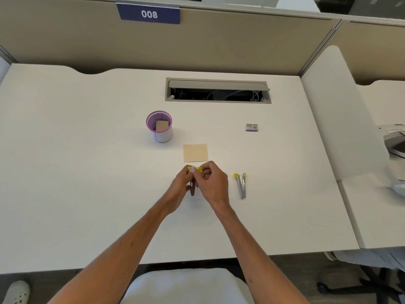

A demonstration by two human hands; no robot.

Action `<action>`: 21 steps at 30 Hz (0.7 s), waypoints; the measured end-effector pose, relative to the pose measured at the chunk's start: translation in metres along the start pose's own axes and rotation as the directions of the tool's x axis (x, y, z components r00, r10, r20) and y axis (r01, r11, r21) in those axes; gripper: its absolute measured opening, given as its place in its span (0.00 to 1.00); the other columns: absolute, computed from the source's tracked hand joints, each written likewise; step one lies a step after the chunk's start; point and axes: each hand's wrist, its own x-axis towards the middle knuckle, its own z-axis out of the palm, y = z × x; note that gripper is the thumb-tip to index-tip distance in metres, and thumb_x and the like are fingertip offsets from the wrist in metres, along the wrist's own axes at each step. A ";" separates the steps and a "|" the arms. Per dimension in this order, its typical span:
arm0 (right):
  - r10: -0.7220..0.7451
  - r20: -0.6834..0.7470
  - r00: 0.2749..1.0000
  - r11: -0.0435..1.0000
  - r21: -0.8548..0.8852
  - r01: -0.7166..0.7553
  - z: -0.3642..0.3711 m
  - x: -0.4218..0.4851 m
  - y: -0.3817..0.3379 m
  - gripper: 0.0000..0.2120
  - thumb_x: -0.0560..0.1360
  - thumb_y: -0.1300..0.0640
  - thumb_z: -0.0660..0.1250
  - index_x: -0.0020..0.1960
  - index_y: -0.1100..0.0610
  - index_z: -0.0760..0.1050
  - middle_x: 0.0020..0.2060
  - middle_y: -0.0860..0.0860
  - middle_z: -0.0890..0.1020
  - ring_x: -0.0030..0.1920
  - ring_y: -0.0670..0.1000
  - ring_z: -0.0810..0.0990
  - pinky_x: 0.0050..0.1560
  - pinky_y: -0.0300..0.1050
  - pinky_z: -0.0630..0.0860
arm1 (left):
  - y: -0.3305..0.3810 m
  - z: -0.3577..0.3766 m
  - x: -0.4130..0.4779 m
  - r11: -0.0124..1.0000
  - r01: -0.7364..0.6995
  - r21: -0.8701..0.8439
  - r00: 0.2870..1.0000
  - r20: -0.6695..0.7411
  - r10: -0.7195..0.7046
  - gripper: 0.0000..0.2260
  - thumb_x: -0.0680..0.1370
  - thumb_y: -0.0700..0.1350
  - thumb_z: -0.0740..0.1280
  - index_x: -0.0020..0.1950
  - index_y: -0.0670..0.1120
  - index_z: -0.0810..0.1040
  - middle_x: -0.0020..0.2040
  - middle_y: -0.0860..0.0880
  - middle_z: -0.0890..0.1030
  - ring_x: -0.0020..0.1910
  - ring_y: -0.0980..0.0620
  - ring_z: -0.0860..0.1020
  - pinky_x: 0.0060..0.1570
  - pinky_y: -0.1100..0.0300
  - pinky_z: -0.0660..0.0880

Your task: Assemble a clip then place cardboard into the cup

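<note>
Head view shows both my hands together at the near middle of the white desk (pixel 87 172); my left hand (pixel 183 184) and my right hand (pixel 213 183) have curled fingers pinching one small yellow stapler (pixel 199 169), mostly hidden between them; just beyond lies a tan card (pixel 195 152); to the right rests a second stapler (pixel 241 185); farther left stands a purple cup (pixel 161 128).

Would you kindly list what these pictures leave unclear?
Head view only:
- Yellow item: mostly covered by the left hand and right hand.
- Small box: label too small to read.
- Card: lower part hidden inside the purple cup.
</note>
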 end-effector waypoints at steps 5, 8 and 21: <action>-0.005 -0.039 0.999 1.000 -0.024 0.004 0.002 0.002 -0.008 0.14 0.77 0.44 0.77 0.45 0.52 0.77 0.34 0.45 0.83 0.38 0.49 0.83 0.45 0.52 0.83 | 0.004 -0.003 0.002 0.995 0.036 -0.088 0.998 0.057 -0.031 0.19 0.92 0.47 0.55 0.74 0.34 0.72 0.65 0.43 0.84 0.59 0.43 0.81 0.54 0.48 0.74; -0.025 -0.098 0.995 0.999 -0.023 0.023 0.003 -0.002 -0.015 0.15 0.78 0.44 0.77 0.45 0.52 0.75 0.33 0.45 0.82 0.37 0.48 0.81 0.43 0.52 0.82 | 0.012 -0.001 0.000 0.986 0.031 -0.167 0.993 0.118 -0.012 0.19 0.92 0.49 0.56 0.74 0.40 0.77 0.69 0.44 0.85 0.64 0.48 0.85 0.56 0.54 0.80; -0.255 -0.063 0.965 0.967 0.006 0.255 0.009 -0.043 -0.020 0.12 0.77 0.56 0.71 0.53 0.48 0.69 0.44 0.41 0.77 0.44 0.48 0.80 0.41 0.42 0.81 | 0.036 -0.012 0.021 0.758 0.027 -0.651 0.993 -0.068 -0.095 0.18 0.91 0.55 0.56 0.61 0.43 0.79 0.54 0.45 0.87 0.58 0.44 0.87 0.70 0.46 0.77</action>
